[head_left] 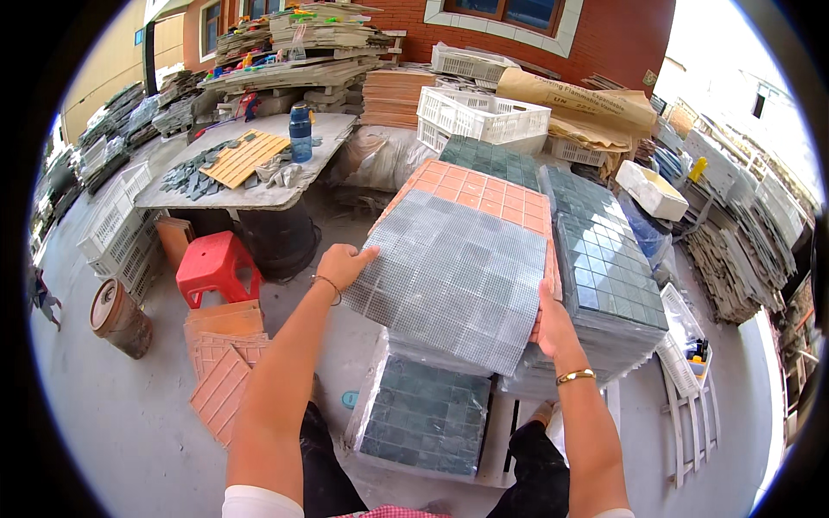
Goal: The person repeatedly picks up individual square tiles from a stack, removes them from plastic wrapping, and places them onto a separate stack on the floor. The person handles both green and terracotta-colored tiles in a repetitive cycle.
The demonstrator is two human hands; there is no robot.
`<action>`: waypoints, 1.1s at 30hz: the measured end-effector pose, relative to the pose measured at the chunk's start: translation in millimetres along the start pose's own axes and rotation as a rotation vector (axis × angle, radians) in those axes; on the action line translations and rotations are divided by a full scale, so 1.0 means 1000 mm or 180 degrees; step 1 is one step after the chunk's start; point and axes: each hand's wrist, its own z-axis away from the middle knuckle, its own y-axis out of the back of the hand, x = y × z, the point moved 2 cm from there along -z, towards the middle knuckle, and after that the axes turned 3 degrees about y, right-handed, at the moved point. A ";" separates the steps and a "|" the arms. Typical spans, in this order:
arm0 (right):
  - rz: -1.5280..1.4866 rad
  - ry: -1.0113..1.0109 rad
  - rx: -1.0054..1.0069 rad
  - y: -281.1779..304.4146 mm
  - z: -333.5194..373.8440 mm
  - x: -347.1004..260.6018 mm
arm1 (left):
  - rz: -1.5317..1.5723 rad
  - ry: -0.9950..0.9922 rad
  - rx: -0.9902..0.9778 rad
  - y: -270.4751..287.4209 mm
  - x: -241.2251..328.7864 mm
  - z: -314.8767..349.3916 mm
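Between my hands is a mesh-backed sheet of grey-green mosaic tiles [449, 276], its fine net facing up. My left hand [347, 266] pinches its left edge, thumb on top. At the right edge, my right hand [557, 324] grips the sheet, with its fingers partly hidden beneath. Under the sheet's far side shows an orange gridded tray [484, 197], lying on a stack. A plastic-wrapped stack of dark green tiles [604, 246] stands just right of it. Nearer my legs sits a lower wrapped stack of green tiles [425, 414].
Left stands a table [259, 192] with tile pieces, a yellow slatted tray [244, 159] and a blue bottle [300, 134]. A red stool [218, 266], orange trays [226, 384] and a bucket [121, 318] are on the floor. White crates [479, 116] stand behind the stacks.
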 end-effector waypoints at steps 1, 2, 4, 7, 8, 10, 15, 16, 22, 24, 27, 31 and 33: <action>0.0108 -0.0062 0.0023 0.007 -0.004 -0.001 | 0.1096 0.0121 -0.0220 0.001 -0.004 -0.003; 0.0026 0.0011 -0.0027 0.014 -0.010 -0.002 | 0.1743 0.0118 -0.0386 0.002 0.001 -0.003; -0.0134 0.0158 -0.0131 0.022 -0.017 -0.004 | 0.1517 -0.0075 -0.0802 0.008 0.013 -0.001; 0.0103 0.0571 0.0033 0.008 -0.022 -0.022 | 0.1567 -0.0232 -0.0789 0.003 0.006 0.004; 0.0400 0.0789 -0.0070 0.009 -0.030 -0.027 | 0.1432 -0.0262 -0.0606 -0.003 -0.001 0.002; 0.1091 0.1054 -0.0198 -0.038 0.002 -0.060 | 0.1135 -0.0235 -0.0172 -0.010 -0.037 0.009; 0.1195 0.1352 -0.0338 -0.086 0.030 -0.089 | 0.0651 -0.2294 0.0595 -0.016 0.033 0.137; 0.1059 0.1391 -0.0398 -0.102 0.037 -0.091 | 0.0893 -0.2782 0.0281 -0.021 0.043 0.162; 0.0226 0.1315 -0.0704 -0.161 0.097 -0.086 | 0.1734 -0.1747 0.1371 0.014 0.031 0.203; -0.0113 0.1143 -0.0688 -0.158 0.126 -0.085 | 0.1703 -0.2232 0.1800 0.046 0.035 0.210; 0.0501 0.0733 -0.1509 -0.132 0.171 -0.099 | 0.1440 -0.2320 0.1921 0.100 0.044 0.238; 0.2819 0.4220 0.0355 -0.090 0.199 -0.069 | 0.0850 -0.2183 0.1118 0.136 0.068 0.261; 0.2749 0.3403 -0.0656 -0.091 0.189 -0.025 | 0.0320 -0.2372 0.0705 0.125 0.074 0.265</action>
